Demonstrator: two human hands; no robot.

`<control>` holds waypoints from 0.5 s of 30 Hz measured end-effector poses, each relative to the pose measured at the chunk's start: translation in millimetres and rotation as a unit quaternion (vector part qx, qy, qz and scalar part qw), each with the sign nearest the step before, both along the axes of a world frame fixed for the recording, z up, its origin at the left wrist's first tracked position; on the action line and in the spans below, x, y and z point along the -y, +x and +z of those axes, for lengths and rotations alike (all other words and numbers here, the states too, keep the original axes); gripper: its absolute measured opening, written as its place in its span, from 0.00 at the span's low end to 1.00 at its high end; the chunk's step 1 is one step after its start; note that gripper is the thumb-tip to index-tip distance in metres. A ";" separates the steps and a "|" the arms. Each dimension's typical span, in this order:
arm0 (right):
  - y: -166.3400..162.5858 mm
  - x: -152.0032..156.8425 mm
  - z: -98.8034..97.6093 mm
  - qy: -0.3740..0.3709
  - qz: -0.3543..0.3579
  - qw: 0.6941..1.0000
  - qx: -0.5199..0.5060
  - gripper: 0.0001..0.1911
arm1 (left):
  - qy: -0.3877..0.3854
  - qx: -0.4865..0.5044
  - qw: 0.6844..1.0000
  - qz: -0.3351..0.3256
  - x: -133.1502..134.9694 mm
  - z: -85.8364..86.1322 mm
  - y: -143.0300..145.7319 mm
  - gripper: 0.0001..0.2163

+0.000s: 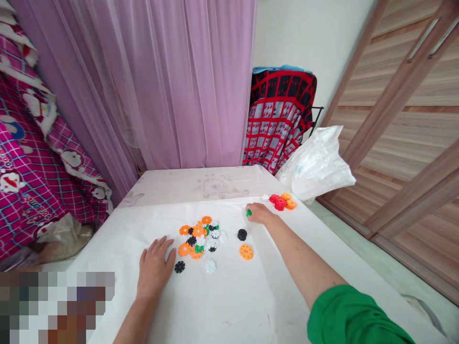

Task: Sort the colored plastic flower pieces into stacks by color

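Right hand (260, 213) is pinching green disc (248, 212), right of centre. Left hand (154, 270) is lying open, flat on counter (233, 306). Risk: wrist brushing red-orange cluster (281, 201) just beside it, tipping pieces over the counter's right edge.

I see a small green toothed disc (248, 212), mostly hidden, pinched at the fingertips of the right hand (260, 213). A black toothed disc (180, 266) lies flat, just beside the left hand (155, 270), not touching it.
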State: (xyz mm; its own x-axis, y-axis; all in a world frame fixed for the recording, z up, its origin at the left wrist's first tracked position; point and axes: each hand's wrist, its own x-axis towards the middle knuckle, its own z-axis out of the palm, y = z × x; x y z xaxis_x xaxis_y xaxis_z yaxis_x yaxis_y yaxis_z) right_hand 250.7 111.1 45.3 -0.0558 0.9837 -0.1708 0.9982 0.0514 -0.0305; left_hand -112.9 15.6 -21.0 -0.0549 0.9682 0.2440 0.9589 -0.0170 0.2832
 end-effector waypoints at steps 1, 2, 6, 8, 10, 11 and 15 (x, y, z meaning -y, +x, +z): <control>0.4 -3.9 0.3 0.001 -0.002 1.000 0.002 0.16 | 0.000 -0.002 1.000 -0.001 -0.4 -0.7 -0.4 0.19; 0.7 -7.5 0.6 0.002 -0.003 1.000 0.004 0.16 | 0.000 -0.004 1.000 -0.002 -0.7 -1.4 -0.8 0.19; 0.2 -17.8 2.4 0.001 -0.004 1.000 0.012 0.16 | 0.001 -0.009 1.000 -0.002 -0.9 -4.3 -2.5 0.19; -0.7 -20.5 3.0 -0.003 -0.003 1.000 0.015 0.16 | 0.002 -0.009 1.000 -0.002 -0.6 -5.0 -2.9 0.19; -1.1 -22.1 3.5 -0.012 -0.003 1.000 0.014 0.16 | 0.003 -0.010 1.000 -0.003 -0.3 -4.6 -2.7 0.19; -1.1 -22.7 3.9 -0.016 -0.003 1.000 0.013 0.15 | 0.002 -0.011 1.000 -0.002 -0.2 -4.1 -2.5 0.19; 0.7 -22.8 8.4 -0.028 -0.011 1.000 0.003 0.16 | -0.006 -0.011 1.000 0.003 -0.1 -1.3 -1.7 0.19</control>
State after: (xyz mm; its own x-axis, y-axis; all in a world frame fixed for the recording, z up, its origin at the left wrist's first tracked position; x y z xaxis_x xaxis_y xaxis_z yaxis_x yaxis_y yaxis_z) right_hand 251.4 133.9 53.6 -0.0329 0.9737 -0.2256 0.9993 0.0278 -0.0258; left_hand -114.6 15.8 -22.3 -0.0565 0.9707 0.2336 0.9648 -0.0070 0.2628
